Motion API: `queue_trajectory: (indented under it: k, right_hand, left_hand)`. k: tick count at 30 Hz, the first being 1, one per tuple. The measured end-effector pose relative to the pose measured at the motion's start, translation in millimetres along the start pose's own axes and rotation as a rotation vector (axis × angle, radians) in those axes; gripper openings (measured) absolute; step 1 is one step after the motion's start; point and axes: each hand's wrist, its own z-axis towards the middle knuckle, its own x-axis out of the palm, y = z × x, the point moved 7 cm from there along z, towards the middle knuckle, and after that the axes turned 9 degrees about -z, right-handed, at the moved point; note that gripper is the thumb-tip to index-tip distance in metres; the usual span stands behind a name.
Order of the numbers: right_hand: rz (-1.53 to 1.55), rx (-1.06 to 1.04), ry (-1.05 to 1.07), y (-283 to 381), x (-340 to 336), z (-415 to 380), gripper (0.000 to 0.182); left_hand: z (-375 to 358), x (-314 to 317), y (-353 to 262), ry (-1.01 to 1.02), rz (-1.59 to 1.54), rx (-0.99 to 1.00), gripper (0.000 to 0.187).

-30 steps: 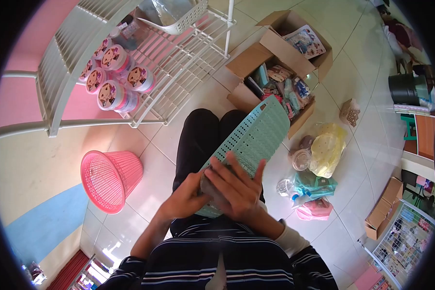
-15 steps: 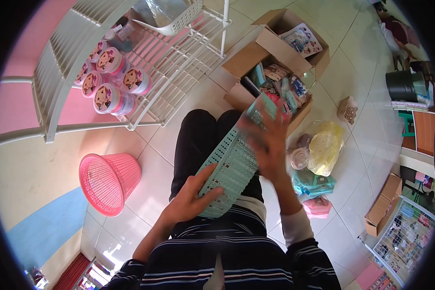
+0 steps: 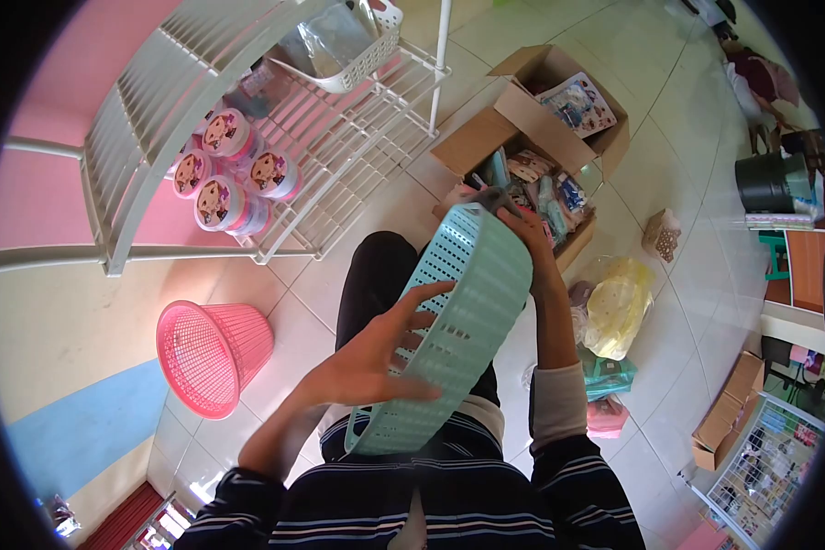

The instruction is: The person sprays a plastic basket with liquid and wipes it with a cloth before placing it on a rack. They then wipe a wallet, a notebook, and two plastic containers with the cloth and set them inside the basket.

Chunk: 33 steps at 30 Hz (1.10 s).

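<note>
A mint-green perforated plastic basket [image 3: 472, 339] is tilted lengthwise above my lap, its outer side turned toward me. My left hand [image 3: 362, 362] spans its near left edge, thumb against the outer side and fingers apart along the rim. At the far end, my right hand [image 3: 522, 234] is closed around the basket's edge, its fingertips partly hidden behind it. Just beyond that end stands an open cardboard box [image 3: 573, 238] filled with assorted packaged goods.
A white wire rack [image 3: 339, 197] with pink-lidded jars [image 3: 220, 202] and a white basket [image 3: 367, 64] stands left. A pink wastebasket [image 3: 215, 353] sits below it. Another open carton [image 3: 559, 119] is ahead; a yellow plastic bag [image 3: 619, 307] lies right.
The basket has turned, showing more of its smooth outer side. My right hand has gone from a blurred position over its side to its far edge. My left hand's fingers have spread.
</note>
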Motion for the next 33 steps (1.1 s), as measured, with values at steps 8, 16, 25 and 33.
queue_trajectory:
  k: [8,16,25,33]
  right_hand:
    - [-0.399,-0.596,0.062,111.9,59.5,-54.1,0.038]
    - [-0.980,-0.795,0.055,110.9,93.6,-97.0,0.036]
    - [-1.032,-0.605,-0.204,98.8,60.4,-67.1,0.023]
    - [-0.662,-0.457,-0.095,71.5,41.1,-16.1,0.022]
  left_hand:
    - [3.8,18.9,-58.3,-0.103,0.071,0.269,0.077]
    - [-42.1,17.7,-12.2,-0.099,0.225,0.250,0.052]
    - [-57.8,15.3,33.3,-0.149,0.185,0.011,0.036]
    - [-54.1,33.2,33.0,0.037,0.418,0.286,0.030]
